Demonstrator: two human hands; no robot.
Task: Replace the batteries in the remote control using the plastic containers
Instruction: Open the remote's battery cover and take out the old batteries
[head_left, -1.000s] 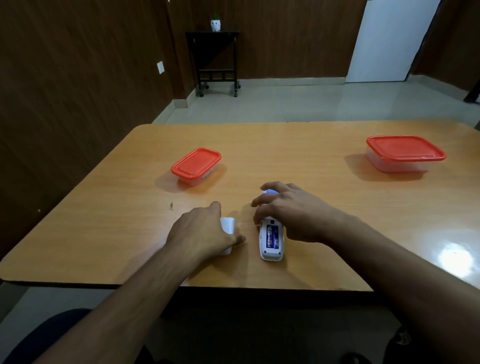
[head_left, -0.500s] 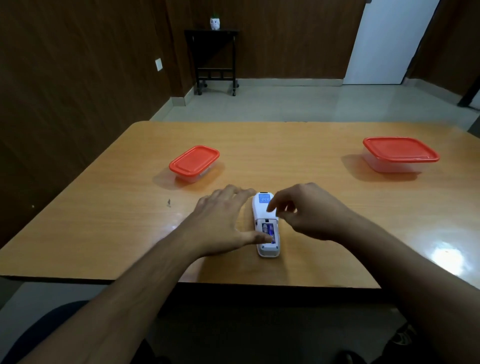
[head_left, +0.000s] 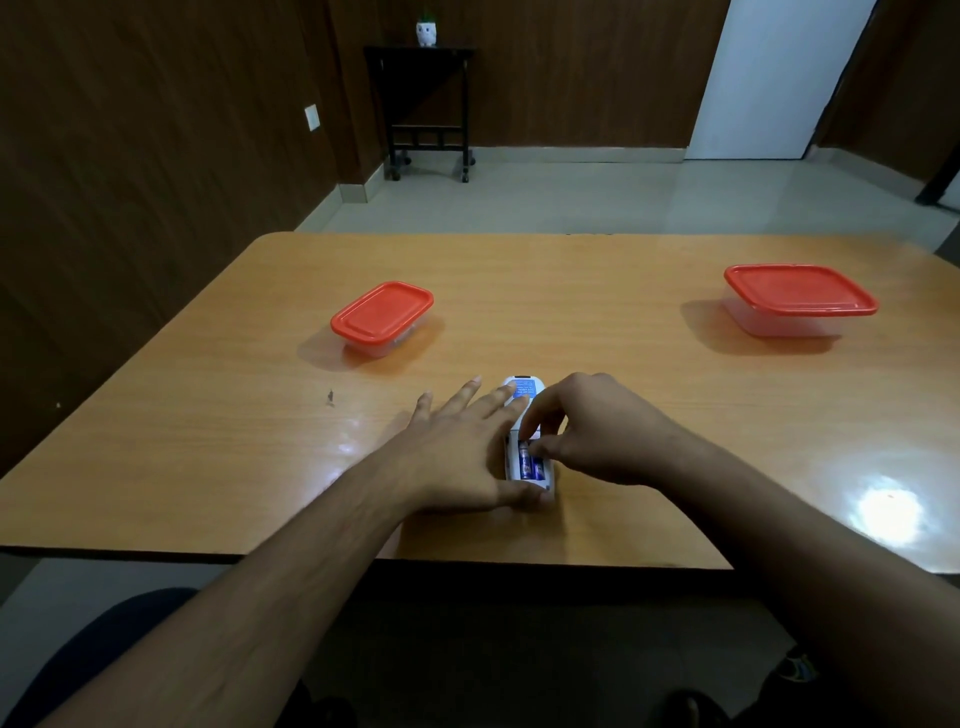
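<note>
Remote control (head_left: 525, 395) face-down near front edge of bench (head_left: 597, 322), battery bay open, blue batteries (head_left: 531, 464) inside. Left hand (head_left: 462, 452) spread flat, steadying remote. Right hand (head_left: 597, 431) fingers curled, pinching at battery. Two red-lidded containers (head_left: 383, 314) (head_left: 797, 296) well apart, farther back.

Remote control (head_left: 523, 391) mostly covered by both hands; right fingertips (head_left: 536, 448) mask the batteries (head_left: 530, 464). Bench (head_left: 597, 291) cut off at 3 o'clock.

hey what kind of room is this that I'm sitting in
Probably a plain room in a home or small office: wood-panelled walls, a tiled floor, a white door, and a small dark side table behind the wooden table.
</note>
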